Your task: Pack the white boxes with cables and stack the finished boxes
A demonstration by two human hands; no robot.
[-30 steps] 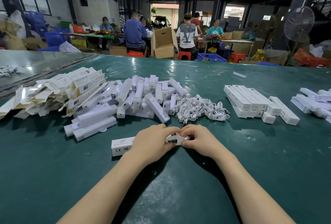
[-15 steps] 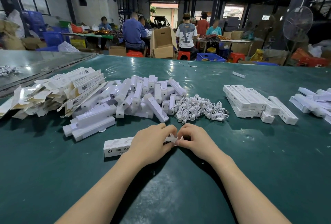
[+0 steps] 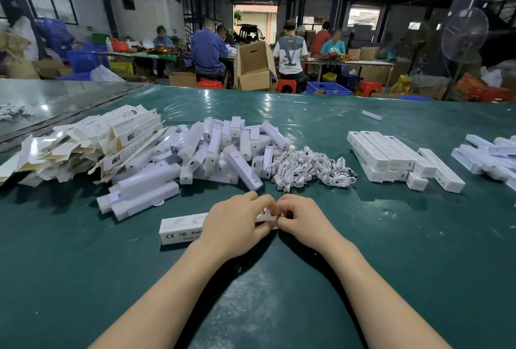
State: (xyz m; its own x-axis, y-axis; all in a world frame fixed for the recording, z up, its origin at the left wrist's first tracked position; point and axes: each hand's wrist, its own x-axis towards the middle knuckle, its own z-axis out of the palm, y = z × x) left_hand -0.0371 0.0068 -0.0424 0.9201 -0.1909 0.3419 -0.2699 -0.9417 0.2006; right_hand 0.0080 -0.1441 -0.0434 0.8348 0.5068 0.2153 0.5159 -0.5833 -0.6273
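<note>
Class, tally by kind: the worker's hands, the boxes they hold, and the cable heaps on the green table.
Hands: 2 (left hand, right hand)
Held white box: 1
Cable heap: 1
Total: 4

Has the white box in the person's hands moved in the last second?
Yes. The white box slid slightly to the person's left, judged against the nearest white tray of the pile behind it, which stayed put.

Box [image 3: 181,228] lying near-centre on table [image 3: 418,251]. Cable pile [image 3: 310,167] sitting just behind it. Heap of loose boxes [image 3: 217,153] lying just left of cables. Stacked boxes [image 3: 385,156] sitting right, well apart.
</note>
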